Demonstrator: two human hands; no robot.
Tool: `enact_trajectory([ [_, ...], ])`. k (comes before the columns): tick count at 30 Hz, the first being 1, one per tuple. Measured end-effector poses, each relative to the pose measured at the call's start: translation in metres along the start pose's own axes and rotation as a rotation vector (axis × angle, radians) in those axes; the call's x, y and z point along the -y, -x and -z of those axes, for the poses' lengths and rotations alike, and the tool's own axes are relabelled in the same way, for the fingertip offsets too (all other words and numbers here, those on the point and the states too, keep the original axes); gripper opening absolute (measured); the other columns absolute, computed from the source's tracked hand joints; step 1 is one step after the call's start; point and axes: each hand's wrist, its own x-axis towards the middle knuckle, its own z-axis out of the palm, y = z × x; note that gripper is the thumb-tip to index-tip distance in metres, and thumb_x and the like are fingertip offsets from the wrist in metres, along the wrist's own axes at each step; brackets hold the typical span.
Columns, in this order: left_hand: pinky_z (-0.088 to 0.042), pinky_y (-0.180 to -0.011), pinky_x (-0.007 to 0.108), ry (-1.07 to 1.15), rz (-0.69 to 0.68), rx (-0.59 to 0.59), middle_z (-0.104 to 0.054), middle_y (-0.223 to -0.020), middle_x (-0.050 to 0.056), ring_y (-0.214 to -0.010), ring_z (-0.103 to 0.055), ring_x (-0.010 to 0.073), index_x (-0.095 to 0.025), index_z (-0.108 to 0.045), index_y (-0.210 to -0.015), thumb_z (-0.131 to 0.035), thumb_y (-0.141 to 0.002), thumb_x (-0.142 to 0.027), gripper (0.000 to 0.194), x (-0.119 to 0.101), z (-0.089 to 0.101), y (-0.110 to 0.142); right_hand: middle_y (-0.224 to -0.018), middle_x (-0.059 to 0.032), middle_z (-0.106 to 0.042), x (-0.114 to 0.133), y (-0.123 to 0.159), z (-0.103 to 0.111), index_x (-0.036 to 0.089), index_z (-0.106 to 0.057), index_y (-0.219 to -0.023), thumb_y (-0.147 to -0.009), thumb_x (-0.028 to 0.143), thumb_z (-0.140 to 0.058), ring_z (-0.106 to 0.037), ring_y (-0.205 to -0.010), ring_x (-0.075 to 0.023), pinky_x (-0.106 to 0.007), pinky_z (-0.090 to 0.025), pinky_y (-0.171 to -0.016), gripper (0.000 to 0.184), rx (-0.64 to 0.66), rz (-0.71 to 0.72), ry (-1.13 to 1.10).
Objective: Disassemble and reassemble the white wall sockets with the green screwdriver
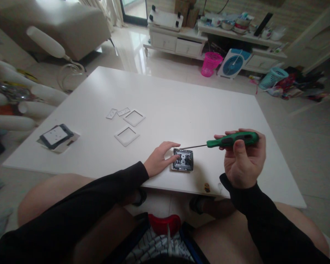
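A grey switch module [183, 160] lies near the front edge of the white table [165, 99]. My left hand [161, 158] rests on the table with its fingertips pressing on the module's left side. My right hand [243, 159] is raised a little to the right and grips a green-handled screwdriver [231, 139]. The thin shaft points left, and its tip sits at the module's upper left corner.
Two white square frames [127, 135] [134, 117] and two small white rocker plates [111, 113] [123, 111] lie mid-table. A dark-framed switch panel [56, 136] rests on paper at the left edge. Beyond the table stand a pink bin [211, 63], a fan [233, 64] and a cabinet.
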Motion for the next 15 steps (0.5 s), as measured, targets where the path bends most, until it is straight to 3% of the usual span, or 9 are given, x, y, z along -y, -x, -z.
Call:
enact_trajectory([
  [15, -0.056, -0.092, 0.039, 0.051, 0.042, -0.033, -0.076, -0.100, 0.007, -0.096, -0.071, 0.0215, -0.019, -0.073, -0.098, -0.063, -0.098, -0.030, 0.014, -0.0065, 0.0009, 0.0008, -0.095, -0.0008, -0.075, -0.0033, 0.0049, 0.0002, 0.024, -0.063, -0.109, -0.091, 0.033, -0.077, -0.081, -0.081, -0.0213, -0.025, -0.058, -0.054, 0.025, 0.027, -0.069, -0.010],
])
